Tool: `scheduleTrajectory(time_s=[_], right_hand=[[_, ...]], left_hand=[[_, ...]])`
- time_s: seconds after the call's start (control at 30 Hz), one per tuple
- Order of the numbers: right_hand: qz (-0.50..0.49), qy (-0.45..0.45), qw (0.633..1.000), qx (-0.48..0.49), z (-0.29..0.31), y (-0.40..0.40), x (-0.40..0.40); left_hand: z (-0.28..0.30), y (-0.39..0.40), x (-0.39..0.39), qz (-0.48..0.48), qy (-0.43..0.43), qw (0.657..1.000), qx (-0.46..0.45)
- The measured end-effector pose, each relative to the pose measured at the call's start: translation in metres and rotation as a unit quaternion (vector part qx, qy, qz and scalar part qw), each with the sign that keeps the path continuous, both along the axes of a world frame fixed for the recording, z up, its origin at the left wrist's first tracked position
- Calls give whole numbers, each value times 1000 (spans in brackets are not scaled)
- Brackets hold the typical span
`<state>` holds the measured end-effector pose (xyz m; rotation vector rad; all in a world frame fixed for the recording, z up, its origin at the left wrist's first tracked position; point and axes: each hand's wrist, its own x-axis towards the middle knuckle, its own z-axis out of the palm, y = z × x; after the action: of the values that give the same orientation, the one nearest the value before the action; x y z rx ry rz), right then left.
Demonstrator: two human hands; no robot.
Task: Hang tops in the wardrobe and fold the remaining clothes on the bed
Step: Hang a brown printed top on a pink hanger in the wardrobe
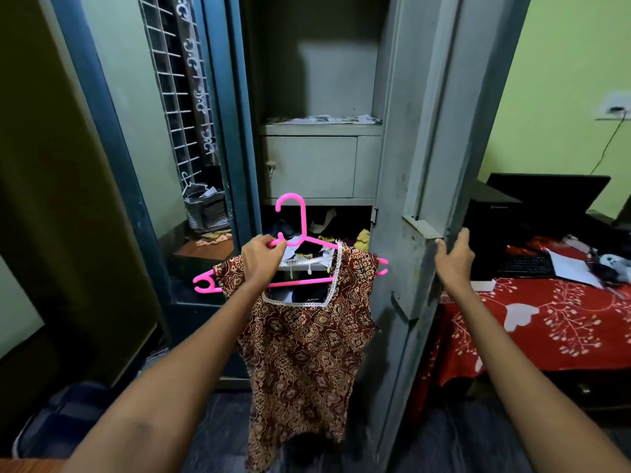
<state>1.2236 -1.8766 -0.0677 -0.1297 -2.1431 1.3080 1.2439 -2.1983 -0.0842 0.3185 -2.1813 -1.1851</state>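
While the left hand (261, 256) curls its fingers round the neck of the pink hanger (293, 254) carrying a patterned top (307, 343), the right hand (456, 256) grips the edge of the wardrobe door (420, 165); hanging step under way, next the hook must reach a rail, none visible

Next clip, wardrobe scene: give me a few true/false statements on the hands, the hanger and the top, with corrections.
1. The left hand grips the pink hanger. True.
2. The patterned top lies folded on the bed. False: it hangs on the hanger.
3. The right hand holds the wardrobe door by its edge. True.
4. The hanger is hooked on a rail. False: its hook is free, in front of the open wardrobe.
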Motion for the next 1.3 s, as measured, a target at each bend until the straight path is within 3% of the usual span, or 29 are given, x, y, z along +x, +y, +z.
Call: scheduleTrajectory(time_s=[0.2, 0.27, 0.33, 0.4, 0.43, 0.5, 0.6, 0.67, 0.93, 1.3], right_hand=[[7, -27, 1000, 2, 1, -5, -1], [-63, 41, 996, 53, 3, -12, 1], [-139, 180, 963, 144, 13, -30, 7], [-65, 264, 935, 229, 26, -58, 11], [18, 249, 934, 257, 29, -73, 10], [177, 127, 931, 292, 30, -99, 1], [264, -45, 905, 330, 24, -129, -21], [291, -106, 891, 332, 17, -143, -37], [295, -100, 936, 163, 5, -178, -71], [247, -124, 933, 229, 19, -211, -114]], left_hand=[[10, 5, -7, -2, 9, 1000, -3], [11, 6, -9, -4, 10, 1000, -14], [11, 6, -12, -10, 12, 1000, -15], [12, 5, -15, -12, 19, 1000, -9], [12, 5, -17, -14, 22, 1000, -5], [11, 7, -20, -19, 22, 1000, 2], [13, 9, -22, -13, 17, 1000, -10], [14, 5, -24, -1, 19, 1000, -11], [7, -19, -37, 10, 15, 1000, -1], [4, -32, -88, -15, 25, 999, -34]])
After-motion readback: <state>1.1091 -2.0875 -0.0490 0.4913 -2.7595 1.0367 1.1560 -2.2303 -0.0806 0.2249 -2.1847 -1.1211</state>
